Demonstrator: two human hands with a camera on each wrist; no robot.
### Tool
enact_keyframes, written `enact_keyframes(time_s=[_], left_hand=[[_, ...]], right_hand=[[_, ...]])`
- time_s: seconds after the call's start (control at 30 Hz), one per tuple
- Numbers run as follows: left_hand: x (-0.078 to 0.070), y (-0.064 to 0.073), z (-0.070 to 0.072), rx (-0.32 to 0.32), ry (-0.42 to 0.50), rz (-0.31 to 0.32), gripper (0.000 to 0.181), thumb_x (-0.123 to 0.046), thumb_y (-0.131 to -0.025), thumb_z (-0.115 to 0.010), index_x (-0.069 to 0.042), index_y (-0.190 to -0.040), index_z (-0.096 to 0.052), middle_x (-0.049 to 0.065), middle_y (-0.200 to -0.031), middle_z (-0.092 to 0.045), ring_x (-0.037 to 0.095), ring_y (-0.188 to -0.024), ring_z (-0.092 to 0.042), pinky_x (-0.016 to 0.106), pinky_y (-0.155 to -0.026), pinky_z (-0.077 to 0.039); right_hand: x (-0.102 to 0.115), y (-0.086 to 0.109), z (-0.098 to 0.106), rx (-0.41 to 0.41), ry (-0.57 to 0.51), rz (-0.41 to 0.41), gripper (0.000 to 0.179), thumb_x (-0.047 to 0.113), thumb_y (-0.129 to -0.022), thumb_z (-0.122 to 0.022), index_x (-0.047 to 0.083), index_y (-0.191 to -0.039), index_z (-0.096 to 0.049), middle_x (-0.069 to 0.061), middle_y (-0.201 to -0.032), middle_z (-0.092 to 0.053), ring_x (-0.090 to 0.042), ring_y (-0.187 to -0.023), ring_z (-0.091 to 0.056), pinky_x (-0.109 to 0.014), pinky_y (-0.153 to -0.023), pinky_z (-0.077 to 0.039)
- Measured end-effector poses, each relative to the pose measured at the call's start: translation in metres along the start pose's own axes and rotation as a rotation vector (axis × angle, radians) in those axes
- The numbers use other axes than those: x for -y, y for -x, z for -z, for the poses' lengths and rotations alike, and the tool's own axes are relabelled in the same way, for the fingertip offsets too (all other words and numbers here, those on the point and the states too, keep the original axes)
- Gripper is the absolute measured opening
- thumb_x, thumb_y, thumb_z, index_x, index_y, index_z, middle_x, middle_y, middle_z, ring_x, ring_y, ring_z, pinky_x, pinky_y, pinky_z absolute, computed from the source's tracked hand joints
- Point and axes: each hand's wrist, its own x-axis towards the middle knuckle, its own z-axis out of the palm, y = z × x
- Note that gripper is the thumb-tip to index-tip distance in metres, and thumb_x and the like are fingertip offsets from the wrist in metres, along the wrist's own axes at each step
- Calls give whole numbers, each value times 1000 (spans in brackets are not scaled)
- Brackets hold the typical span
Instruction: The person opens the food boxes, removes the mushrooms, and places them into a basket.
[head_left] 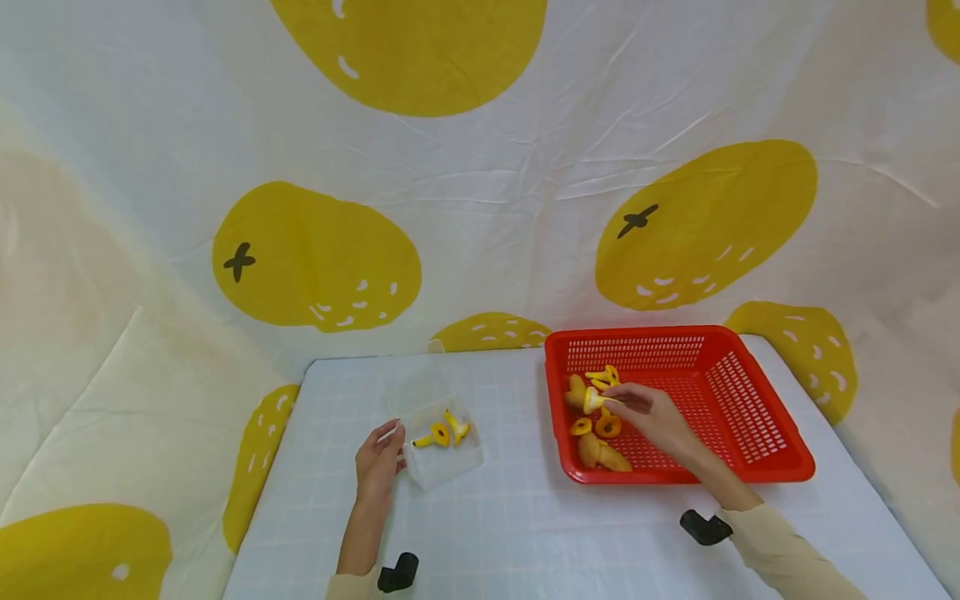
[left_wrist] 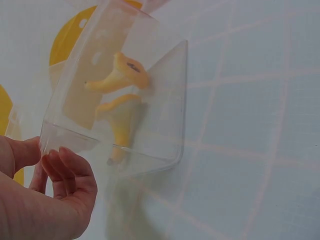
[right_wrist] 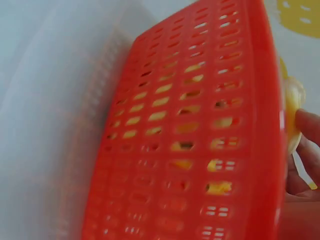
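My left hand (head_left: 377,467) pinches the rim of a clear plastic box (head_left: 442,475) at the left of the table. Inside lie two yellow trumpet-shaped mushrooms; the left wrist view shows one mushroom (left_wrist: 117,75) above the other (left_wrist: 122,120). Over the left part of a red slotted basket (head_left: 675,477), my right hand (head_left: 660,421) holds a pale yellow mushroom (head_left: 593,400) by its stem, between thumb and fingers. Below and around it in the basket are several yellow mushrooms (head_left: 608,427) and thicker brownish ones (head_left: 590,450). The basket's wall (right_wrist: 185,110) hides most of them from the right wrist.
A white table (head_left: 510,533) with a faint grid carries both containers, the box on the left and the basket on the right. Behind hangs a pale cloth (head_left: 487,233) with large yellow fruit prints. Black wrist cameras (head_left: 705,527) sit at both sleeves.
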Motion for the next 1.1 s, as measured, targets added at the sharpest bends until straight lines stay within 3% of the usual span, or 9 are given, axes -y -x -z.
enact_keyframes(time_s=[0.43, 0.63, 0.8, 1.1], left_hand=[[-1, 0, 0, -16, -19, 1, 45, -33, -103, -65, -5, -138, -58, 19, -132, -61, 27, -97, -56, 20, -67, -52], [1, -3, -1, -23, -13, 4, 43, -32, -103, -65, -6, -137, -60, 18, -129, -62, 28, -98, -56, 21, -67, -52], [1, -3, -2, -30, -5, 2, 41, -30, -103, -66, -6, -136, -60, 16, -126, -63, 28, -98, -56, 20, -65, -51], [-1, -1, -1, -26, -15, 6, 42, -30, -103, -65, -5, -137, -60, 16, -129, -62, 29, -99, -56, 20, -65, -50]], right_hand=[[-26, 9, 27, 136, 155, -8, 27, 21, -102, -67, -1, -117, -72, -14, -111, -73, -33, -105, -68, -43, -89, -58], [-34, 8, 32, 179, 231, -94, 24, 17, -100, -68, -2, -115, -74, -13, -108, -73, -32, -102, -66, -51, -91, -57], [-40, 5, 33, 219, 252, -170, 22, 14, -100, -67, -2, -113, -73, -13, -106, -73, -30, -100, -65, -51, -91, -56], [-46, -2, 41, 296, 292, -236, 25, 13, -104, -61, -5, -119, -70, -14, -111, -69, -28, -100, -57, -49, -91, -53]])
